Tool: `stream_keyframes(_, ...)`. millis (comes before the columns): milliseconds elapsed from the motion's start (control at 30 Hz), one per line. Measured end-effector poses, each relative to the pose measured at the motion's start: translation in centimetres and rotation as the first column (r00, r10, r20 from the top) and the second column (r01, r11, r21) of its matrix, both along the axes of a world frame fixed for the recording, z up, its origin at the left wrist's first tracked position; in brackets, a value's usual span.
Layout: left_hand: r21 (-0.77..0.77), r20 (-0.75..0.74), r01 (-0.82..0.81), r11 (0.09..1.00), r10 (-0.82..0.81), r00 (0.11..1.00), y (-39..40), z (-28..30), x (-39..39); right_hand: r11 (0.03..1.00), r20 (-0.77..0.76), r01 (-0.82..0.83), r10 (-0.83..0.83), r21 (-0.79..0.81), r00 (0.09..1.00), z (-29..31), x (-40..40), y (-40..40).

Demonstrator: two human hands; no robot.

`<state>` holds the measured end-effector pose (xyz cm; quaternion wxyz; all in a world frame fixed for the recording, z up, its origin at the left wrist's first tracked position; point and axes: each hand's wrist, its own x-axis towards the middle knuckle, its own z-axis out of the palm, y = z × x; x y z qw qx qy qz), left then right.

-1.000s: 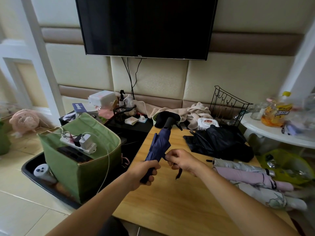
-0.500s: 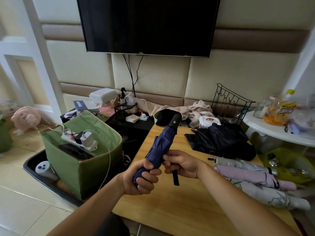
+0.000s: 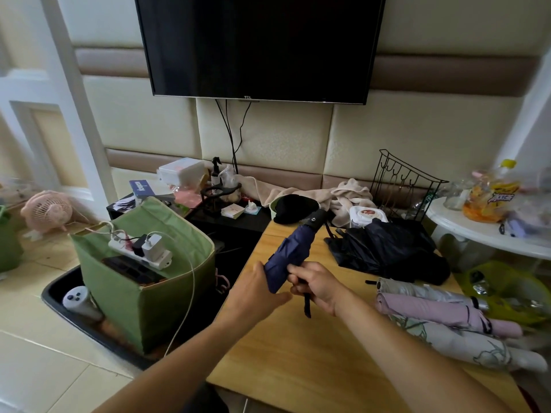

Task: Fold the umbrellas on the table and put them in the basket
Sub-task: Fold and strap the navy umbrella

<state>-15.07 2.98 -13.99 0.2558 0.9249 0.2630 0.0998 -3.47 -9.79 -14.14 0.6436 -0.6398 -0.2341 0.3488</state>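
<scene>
A folded navy umbrella (image 3: 293, 251) slants over the wooden table (image 3: 298, 362), black handle pointing up and away. My left hand (image 3: 256, 290) holds its lower end between thumb and fingers. My right hand (image 3: 317, 286) grips the canopy just to the right, and the dark closing strap (image 3: 307, 305) hangs below its fingers. A loose black umbrella (image 3: 387, 251) lies crumpled at the table's back. Silver (image 3: 417, 290), pink (image 3: 432, 311) and white floral (image 3: 462, 344) umbrellas lie rolled along the right edge. A green fabric basket (image 3: 119, 302) stands on the floor to the left.
A power strip with chargers (image 3: 140, 251) lies across the green basket's top, its cable trailing down. A yellow-green basket (image 3: 507, 290) sits under the white round table (image 3: 483, 234) at right. A black wire rack (image 3: 405, 186), towels and a black cap crowd the table's back.
The umbrella has tilted further right and sits a little higher. My left hand has loosened from a full fist round the lower end. My right hand stays at the strap.
</scene>
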Motion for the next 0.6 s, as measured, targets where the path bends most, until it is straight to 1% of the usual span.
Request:
stream_keyframes(33,0.051,0.005,-0.038,0.998,0.037,0.999,-0.4,-0.1,0.0,1.000,0.021,0.001,0.000,-0.020,1.000,0.1,-0.2,0.2)
stream_keyframes(67,0.053,0.016,-0.075,0.996,0.074,0.997,-0.7,-0.3,0.1,0.999,0.044,-0.001,0.003,-0.047,0.999,0.3,-0.4,0.4)
stream_keyframes(100,0.018,0.027,-0.101,0.995,0.100,0.995,-0.8,-0.4,0.1,0.997,0.073,0.004,0.002,-0.076,0.997,0.4,-0.5,0.5)
stream_keyframes(133,-0.073,0.047,-0.101,0.992,0.105,0.993,-0.6,-0.7,0.3,0.994,0.099,0.015,-0.004,-0.105,0.995,0.4,-0.4,0.6)
stream_keyframes(167,-0.224,0.083,-0.067,0.972,0.088,0.993,-0.4,-1.1,0.5,0.991,0.131,0.025,-0.007,-0.133,0.991,0.4,-0.2,0.5)
stream_keyframes(200,-0.412,0.130,-0.011,0.911,0.071,0.989,-0.1,-1.4,0.7,0.987,0.171,0.036,-0.008,-0.158,0.985,0.4,0.1,0.3)
stream_keyframes(233,-0.580,0.156,0.034,0.814,0.070,0.985,0.1,-1.5,0.7,0.984,0.208,0.040,-0.002,-0.176,0.978,0.3,0.4,-0.1)
stream_keyframes(267,-0.697,0.158,0.061,0.715,0.070,0.985,0.2,-1.4,0.5,0.984,0.228,0.032,0.008,-0.173,0.974,0.3,0.6,-0.4)
stream_keyframes(300,-0.780,0.151,0.081,0.621,0.061,0.987,0.2,-1.2,0.3,0.989,0.228,0.018,0.016,-0.147,0.974,0.3,0.8,-0.7)
stream_keyframes(367,-0.894,0.161,0.141,0.426,0.012,0.987,0.1,-0.9,-0.3,0.996,0.200,0.026,-0.009,-0.083,0.980,0.4,0.8,-1.0)
stream_keyframes(433,-0.952,0.203,0.208,0.222,-0.047,0.978,0.3,-1.2,-0.6,0.996,0.133,0.064,-0.055,-0.063,0.990,0.5,0.6,-1.0)
stream_keyframes(467,-0.964,0.237,0.243,0.106,-0.071,0.969,0.5,-1.4,-0.7,0.995,0.074,0.065,-0.059,-0.070,0.995,0.4,0.6,-0.9)
stream_keyframes(533,-0.942,0.318,0.300,-0.153,-0.105,0.942,0.8,-1.8,-0.8,0.996,-0.041,0.003,-0.006,-0.085,0.999,0.4,0.3,-1.1)
stream_keyframes(567,-0.913,0.355,0.314,-0.262,-0.127,0.926,1.1,-1.9,-0.8,0.997,-0.069,-0.031,0.026,-0.068,0.997,0.4,0.1,-1.3)
stream_keyframes(600,-0.886,0.382,0.314,-0.342,-0.154,0.911,1.3,-1.9,-0.8,0.998,-0.070,-0.051,0.048,-0.035,0.996,0.5,0.0,-1.4)
